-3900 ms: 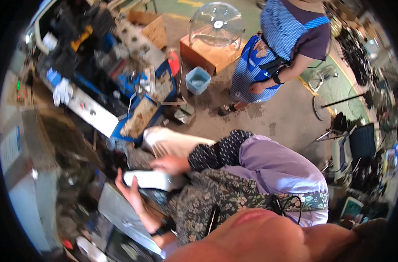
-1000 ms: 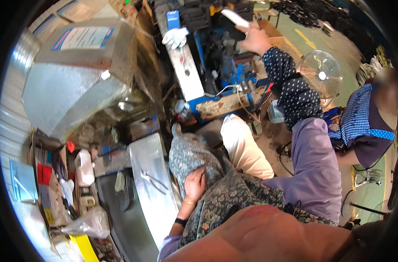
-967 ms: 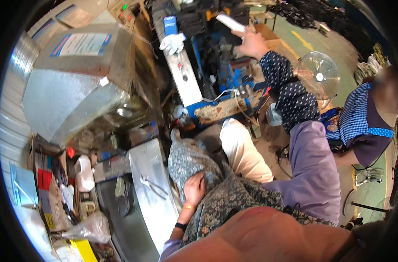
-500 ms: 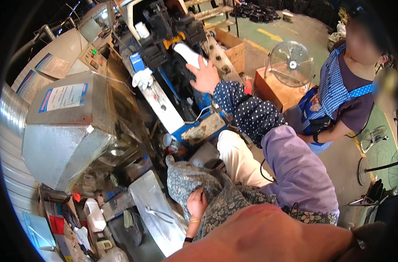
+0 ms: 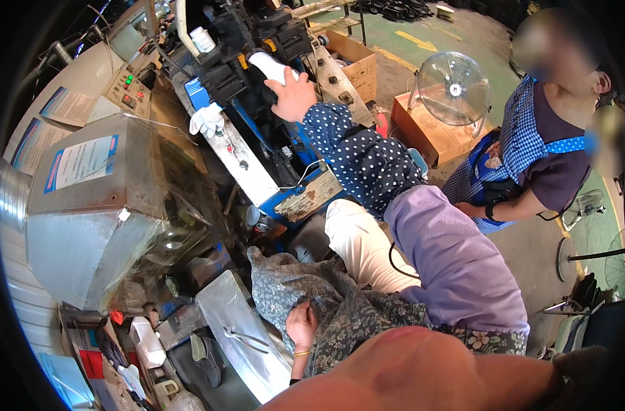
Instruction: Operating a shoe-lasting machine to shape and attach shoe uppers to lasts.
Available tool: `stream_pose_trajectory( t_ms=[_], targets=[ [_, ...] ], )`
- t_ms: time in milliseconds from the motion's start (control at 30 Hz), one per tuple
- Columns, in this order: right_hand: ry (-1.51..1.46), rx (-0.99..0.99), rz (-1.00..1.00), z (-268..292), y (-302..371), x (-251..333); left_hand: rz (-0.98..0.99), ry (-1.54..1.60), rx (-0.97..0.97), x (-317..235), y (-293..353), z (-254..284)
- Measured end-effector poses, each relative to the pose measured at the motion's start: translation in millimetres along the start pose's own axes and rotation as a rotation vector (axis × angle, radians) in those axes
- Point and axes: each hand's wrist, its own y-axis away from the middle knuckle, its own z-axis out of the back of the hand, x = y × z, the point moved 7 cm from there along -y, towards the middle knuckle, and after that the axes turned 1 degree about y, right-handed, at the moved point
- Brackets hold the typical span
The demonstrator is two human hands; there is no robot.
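Note:
My right hand (image 5: 294, 96), in a dark polka-dot sleeve cover, reaches to the blue-and-black machine (image 5: 311, 195). Its fingers are spread and lie on the near end of a long, smooth white piece (image 5: 266, 66) with a rounded far end. Whether the thumb grips it underneath is hidden. Low in front of me, my left hand (image 5: 302, 324) rests against the floral apron (image 5: 275, 277) with its fingers curled in. Anything inside those fingers is hidden. Left of that hand, pliers (image 5: 246, 338) lie on a metal plate (image 5: 223, 301).
A white crumpled glove (image 5: 207, 120) lies on the machine's pale side rail, and a white bottle (image 5: 202, 40) stands farther back. At left is a big metal hood (image 5: 72, 226). A fan (image 5: 453, 89) stands on a cardboard box (image 5: 422, 130) at right, beside a co-worker in a checked apron (image 5: 490, 151).
The view has shifted, so the machine and hood sit farther left. My right hand stays on the white piece, its fingers slightly closer together. My left hand remains by the apron.

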Motion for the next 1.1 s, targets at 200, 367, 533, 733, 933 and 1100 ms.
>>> stream_pose_trajectory(
  t_ms=[200,367,533,733,933,1100],
  targets=[
    [-0.075,0.021,-0.071,-19,-39,0,-0.093,-0.006,0.021,-9,-17,-4],
    [-0.034,0.001,-0.083,-9,-43,-7,-0.093,0.027,0.051,-7,-36,-15],
    [-0.051,-0.013,-0.073,-4,-48,1,-0.179,0.123,0.093,-17,-42,-25],
    [-0.023,0.029,-0.076,2,-44,0,-0.28,0.208,0.218,-29,-55,-41],
    [-0.052,0.05,-0.073,3,-42,3,-0.237,0.193,0.364,-20,-51,-62],
    [-0.066,0.004,-0.077,7,-42,4,-0.139,0.073,0.555,4,-40,-88]
  ],
)
